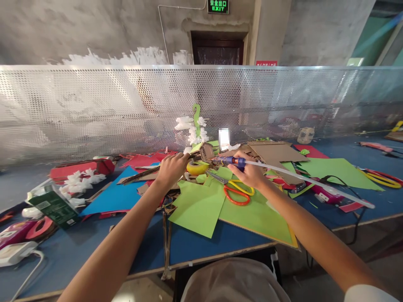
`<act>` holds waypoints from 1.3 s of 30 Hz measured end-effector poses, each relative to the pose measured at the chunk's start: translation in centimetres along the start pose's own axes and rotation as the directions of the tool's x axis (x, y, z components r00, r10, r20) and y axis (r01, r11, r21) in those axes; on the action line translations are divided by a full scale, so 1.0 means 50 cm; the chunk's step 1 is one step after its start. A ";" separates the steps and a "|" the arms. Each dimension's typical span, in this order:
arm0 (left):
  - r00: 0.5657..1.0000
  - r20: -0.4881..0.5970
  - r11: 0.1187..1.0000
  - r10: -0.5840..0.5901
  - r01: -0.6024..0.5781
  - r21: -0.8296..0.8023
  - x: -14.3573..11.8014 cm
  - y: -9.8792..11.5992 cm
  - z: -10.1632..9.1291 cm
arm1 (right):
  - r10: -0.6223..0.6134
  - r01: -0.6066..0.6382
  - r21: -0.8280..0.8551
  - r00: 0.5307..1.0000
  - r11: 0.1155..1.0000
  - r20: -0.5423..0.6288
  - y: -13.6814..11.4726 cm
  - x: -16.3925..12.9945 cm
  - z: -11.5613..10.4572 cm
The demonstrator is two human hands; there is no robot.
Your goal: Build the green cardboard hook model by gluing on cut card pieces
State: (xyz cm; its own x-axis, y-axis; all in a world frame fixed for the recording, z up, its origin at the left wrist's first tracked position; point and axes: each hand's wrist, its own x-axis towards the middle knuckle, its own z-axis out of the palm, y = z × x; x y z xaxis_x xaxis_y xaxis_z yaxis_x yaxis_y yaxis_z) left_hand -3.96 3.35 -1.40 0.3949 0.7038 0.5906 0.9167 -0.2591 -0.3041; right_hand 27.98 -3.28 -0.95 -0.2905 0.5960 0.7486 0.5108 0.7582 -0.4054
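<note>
My right hand [249, 170] is wrapped round a blue hot glue gun [236, 162], its nozzle toward the left. A long whitish glue stick [310, 180] sticks out of the gun's rear to the right. At the nozzle is a small brown cardboard piece [206, 151] with printed letters, gripped by the closed fingers of my left hand [172, 169]; whether nozzle and cardboard touch I cannot tell. Below lie a yellow tape roll [197, 168] and scissors with orange and yellow handles [237, 195]. Green paper [200, 207] spreads under the scissors.
Blue paper [115, 191], a dark green box [55, 205] and a white power strip [17, 253] lie at left. Behind my hands stands a green hook shape with white paper flowers [197, 126]. More scissors [379, 178] lie at right. A perforated metal screen [110, 109] borders the table.
</note>
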 end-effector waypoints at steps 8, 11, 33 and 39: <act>0.999 0.007 0.999 0.041 -0.041 0.032 0.001 0.013 -0.017 | -0.019 0.019 -0.020 1.000 1.000 -0.001 0.000 0.003 0.006; 0.999 0.016 0.998 0.050 -0.050 0.029 0.000 0.016 -0.022 | 0.019 -0.019 -0.022 1.000 1.000 -0.008 -0.002 0.003 0.009; 0.999 0.029 0.997 -0.029 0.031 -0.066 -0.001 -0.008 0.004 | 0.243 -0.265 0.334 0.964 0.905 0.106 0.009 -0.002 0.001; 0.998 0.052 1.000 -0.020 0.021 -0.023 -0.001 -0.009 0.007 | 0.299 -0.271 0.598 0.953 0.754 0.055 0.008 0.007 0.006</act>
State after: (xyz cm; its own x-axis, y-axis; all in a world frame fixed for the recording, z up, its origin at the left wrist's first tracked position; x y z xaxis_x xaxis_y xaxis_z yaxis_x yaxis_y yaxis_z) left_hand -4.43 3.68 -1.56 0.3727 0.7420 0.5572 0.9260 -0.2591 -0.2744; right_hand 27.85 -2.67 -1.01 -0.1691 0.8089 0.5631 -0.0194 0.5685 -0.8225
